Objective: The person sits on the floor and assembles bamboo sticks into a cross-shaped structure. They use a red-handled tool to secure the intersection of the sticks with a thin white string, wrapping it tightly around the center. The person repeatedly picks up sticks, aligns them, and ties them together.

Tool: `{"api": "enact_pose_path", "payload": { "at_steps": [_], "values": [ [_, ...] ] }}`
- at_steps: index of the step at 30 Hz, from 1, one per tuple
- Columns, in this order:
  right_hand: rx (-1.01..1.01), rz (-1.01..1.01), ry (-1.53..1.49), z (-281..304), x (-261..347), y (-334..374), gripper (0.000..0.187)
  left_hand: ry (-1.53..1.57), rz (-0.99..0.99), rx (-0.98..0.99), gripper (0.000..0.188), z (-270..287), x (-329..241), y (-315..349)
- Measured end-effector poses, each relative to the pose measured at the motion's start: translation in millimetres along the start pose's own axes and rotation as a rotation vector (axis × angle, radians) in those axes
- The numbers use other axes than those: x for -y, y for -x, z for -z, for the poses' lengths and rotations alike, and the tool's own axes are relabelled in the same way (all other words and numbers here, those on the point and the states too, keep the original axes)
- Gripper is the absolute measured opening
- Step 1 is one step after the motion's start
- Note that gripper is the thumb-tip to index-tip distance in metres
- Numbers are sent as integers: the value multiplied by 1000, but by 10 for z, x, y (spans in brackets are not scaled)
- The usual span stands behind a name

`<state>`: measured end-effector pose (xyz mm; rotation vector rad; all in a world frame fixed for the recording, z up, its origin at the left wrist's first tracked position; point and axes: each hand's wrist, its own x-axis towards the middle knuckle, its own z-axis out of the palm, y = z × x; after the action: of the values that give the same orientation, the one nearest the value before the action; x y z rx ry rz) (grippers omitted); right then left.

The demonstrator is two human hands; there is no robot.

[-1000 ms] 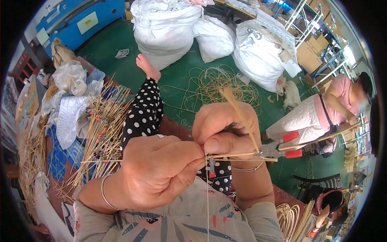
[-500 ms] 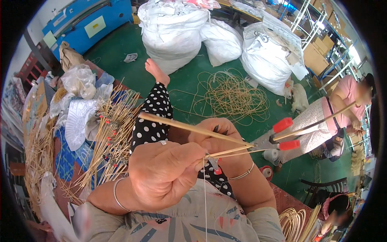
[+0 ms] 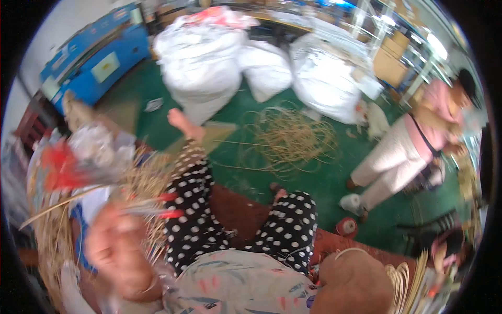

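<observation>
My left hand (image 3: 117, 246) is raised at the left, blurred by motion, its fingers closed around a thin bamboo strip (image 3: 60, 206) piece. A metal spring clamp (image 3: 149, 207) with red-tipped handles sticks out beside these fingers toward my knee. A red smear (image 3: 63, 167) hangs above the strip, too blurred to name for sure. My right hand (image 3: 355, 288) is low at the right by my hip, apart from the left; its fingers are hidden. Under the left hand lies a pile of bamboo sticks (image 3: 151, 175), partly covered.
A tangled coil of cane (image 3: 295, 136) lies on the green floor ahead. White sacks (image 3: 201, 63) stand behind it, near a blue machine (image 3: 97, 57). A person (image 3: 418, 131) in pink stands at the right. A red spool (image 3: 346, 227) and bent bamboo hoops (image 3: 400, 280) are nearer.
My hands have parted. The left swung left and down with the bamboo strip and clamp; the right dropped to the lower right. The view has shifted, and both my knees show.
</observation>
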<state>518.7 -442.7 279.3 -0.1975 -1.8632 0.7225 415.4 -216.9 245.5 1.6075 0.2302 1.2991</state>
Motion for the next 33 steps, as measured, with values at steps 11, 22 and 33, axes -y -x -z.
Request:
{"api": "enact_pose_path", "payload": {
  "at_steps": [11, 22, 33],
  "values": [
    [-447, -98, 437, 153, -501, 34, 15, -640, -153, 126, 20, 355, 858, 14],
    [-717, 62, 175, 73, -750, -74, 26, -269, -621, 564, 18, -389, -233, -103],
    [-846, -454, 940, -51, -585, -207, 28, -50, -459, 733, 20, -259, -395, -97]
  ]
}}
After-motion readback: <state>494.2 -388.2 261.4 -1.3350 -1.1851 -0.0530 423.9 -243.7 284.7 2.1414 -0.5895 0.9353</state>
